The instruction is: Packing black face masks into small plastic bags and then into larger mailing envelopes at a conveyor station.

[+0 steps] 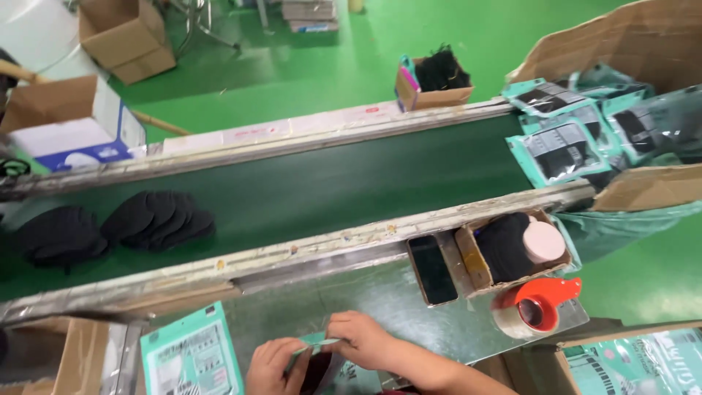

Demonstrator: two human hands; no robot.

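**Both hands on a teal pouch at the packing surface**

At the far left of the conveyor belt (314, 194) lie two fanned heaps of black masks (117, 223), well apart from the hands. Beyond the belt, on the green floor, stands an open cardboard box (69, 121) with a white and blue side.

Nearer the person, a flat teal printed pouch (191, 358) lies on the metal surface (380, 300), just beside the left hand. The left hand (274, 368) grips the lower edge of a teal pouch with black contents (322, 362), its fingers curled around it. The right hand (360, 340) pinches the top edge of the same pouch — fingers closed on it, thumb side toward the left hand. The pouch is held low at the bottom edge of the view, just above the surface.

To the right lies a dark phone (431, 269), face up, touching a small cardboard box (475, 267) that holds black masks and a pale pink round thing. In front of that box sits a red tape dispenser (537, 303) with clear tape. At the far right, a large carton (643, 186) spills filled teal pouches (563, 150) toward the belt.
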